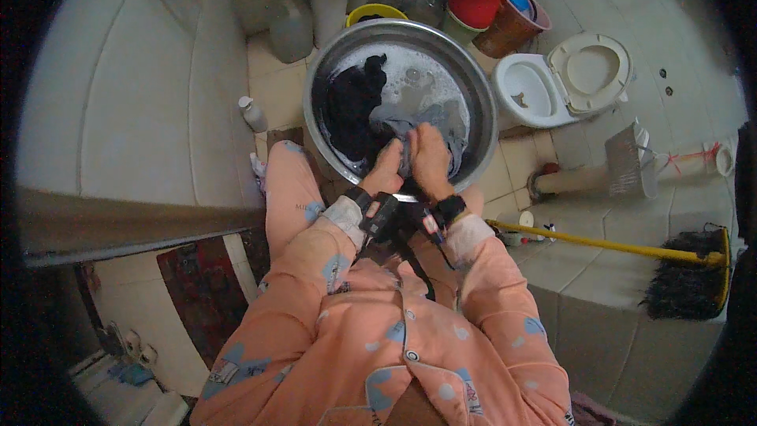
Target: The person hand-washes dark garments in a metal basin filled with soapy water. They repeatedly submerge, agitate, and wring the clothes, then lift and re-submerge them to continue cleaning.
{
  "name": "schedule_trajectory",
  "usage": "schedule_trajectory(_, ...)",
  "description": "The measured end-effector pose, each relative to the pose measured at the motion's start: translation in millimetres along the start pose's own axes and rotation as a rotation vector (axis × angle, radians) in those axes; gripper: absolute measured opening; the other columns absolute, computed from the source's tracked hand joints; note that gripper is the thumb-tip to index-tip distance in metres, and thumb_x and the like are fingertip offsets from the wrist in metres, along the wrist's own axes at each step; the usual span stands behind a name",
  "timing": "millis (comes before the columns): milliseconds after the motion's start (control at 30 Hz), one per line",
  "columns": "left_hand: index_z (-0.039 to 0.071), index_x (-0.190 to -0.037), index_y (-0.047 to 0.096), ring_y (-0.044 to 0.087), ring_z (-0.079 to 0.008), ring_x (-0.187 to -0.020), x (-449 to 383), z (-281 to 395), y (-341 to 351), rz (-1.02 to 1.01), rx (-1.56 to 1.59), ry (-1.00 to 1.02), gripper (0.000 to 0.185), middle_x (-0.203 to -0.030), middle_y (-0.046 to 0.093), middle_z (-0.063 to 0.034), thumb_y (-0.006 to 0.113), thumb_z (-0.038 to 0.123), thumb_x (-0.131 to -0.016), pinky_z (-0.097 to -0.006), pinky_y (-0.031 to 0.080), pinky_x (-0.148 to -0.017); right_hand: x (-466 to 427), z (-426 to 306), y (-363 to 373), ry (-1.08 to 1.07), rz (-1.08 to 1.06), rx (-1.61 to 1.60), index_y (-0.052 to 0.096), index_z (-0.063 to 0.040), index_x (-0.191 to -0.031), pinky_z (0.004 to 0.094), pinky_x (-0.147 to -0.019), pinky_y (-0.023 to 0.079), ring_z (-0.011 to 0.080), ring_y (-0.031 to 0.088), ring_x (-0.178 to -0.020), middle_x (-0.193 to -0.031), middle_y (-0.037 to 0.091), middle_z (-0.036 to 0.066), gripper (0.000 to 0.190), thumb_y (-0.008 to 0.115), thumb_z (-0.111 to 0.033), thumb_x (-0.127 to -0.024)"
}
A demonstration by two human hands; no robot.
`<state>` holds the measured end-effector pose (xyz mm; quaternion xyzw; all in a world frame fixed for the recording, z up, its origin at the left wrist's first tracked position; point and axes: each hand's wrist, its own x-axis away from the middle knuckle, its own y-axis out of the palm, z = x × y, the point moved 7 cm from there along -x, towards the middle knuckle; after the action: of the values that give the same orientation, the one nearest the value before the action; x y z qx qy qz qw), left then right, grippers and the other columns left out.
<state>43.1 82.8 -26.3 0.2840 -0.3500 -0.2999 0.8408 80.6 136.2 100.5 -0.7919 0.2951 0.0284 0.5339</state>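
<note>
Before me stands a large round metal basin of sudsy water. A grey cloth garment lies partly in the water, and a bunched part of it is gripped between my two hands. My left hand holds it from the left, over the near side of the basin. Close against it, my right hand is closed on the same cloth. Dark wet clothing fills the basin's left side, beside the grey cloth. Both wrists wear black straps with small devices.
A white toilet with its lid up stands right of the basin. Behind are a yellow tub, a red bucket and a brown bin. A pump bottle is at left. A yellow-handled broom leans at right.
</note>
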Motion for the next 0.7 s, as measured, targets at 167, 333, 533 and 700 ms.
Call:
schedule_trajectory(167, 0.01, -0.108, 0.058, 0.057, -0.0211, -0.097, -6.0, -24.8, -13.3, -0.064, 0.311, 0.084, 0.032, -0.104, 0.06, -0.0062, 0.043, 0.036, -0.097, -0.0371, 0.046, -0.084, 0.2, -8.3, 3.7, -0.035, -0.058, -0.161, 0.05, -0.007, -0.096, 0.0501, -0.067, 0.044, 0.0403, 0.054, -0.089, -0.094, 0.053, 0.017, 0.022, 0.058, -0.027, -0.09)
schedule_trajectory(333, 0.008, -0.112, 0.053, 0.057, -0.0253, -0.099, -54.2, -48.0, -56.1, -0.073, -0.241, 0.355, 0.035, -0.102, 0.06, -0.0121, 0.062, 0.006, -0.078, -0.0397, 0.045, -0.087, -2.6, 5.0, -1.3, 0.132, -0.035, -0.029, 0.049, -0.006, -0.091, 0.0514, -0.065, 0.043, 0.0428, 0.058, -0.082, -0.085, 0.059, 0.019, 0.023, 0.053, -0.029, -0.093)
schedule_trajectory(533, 0.007, -0.11, 0.053, 0.057, -0.0244, -0.096, -52.5, -51.2, -42.4, -0.207, 0.378, 0.007, 0.035, -0.099, 0.06, -0.0099, 0.063, 0.01, -0.076, -0.0375, 0.045, -0.088, -1.7, 6.4, 15.6, 0.156, -0.287, -0.2, 0.05, -0.006, -0.096, 0.0532, -0.067, 0.045, 0.0457, 0.06, -0.083, -0.088, 0.062, 0.023, 0.028, 0.056, -0.033, -0.092)
schedule_trajectory(700, 0.011, -0.104, 0.06, 0.059, -0.0213, -0.099, -12.8, -19.6, -9.7, -0.036, 0.368, -0.066, 0.026, -0.104, 0.063, -0.0052, 0.053, 0.028, -0.084, -0.0364, 0.046, -0.09, -3.0, 11.2, -1.5, 0.188, 0.009, -0.026, 0.047, -0.007, -0.09, 0.0536, -0.059, 0.044, 0.0455, 0.061, -0.072, -0.076, 0.063, 0.022, 0.03, 0.052, -0.037, -0.094)
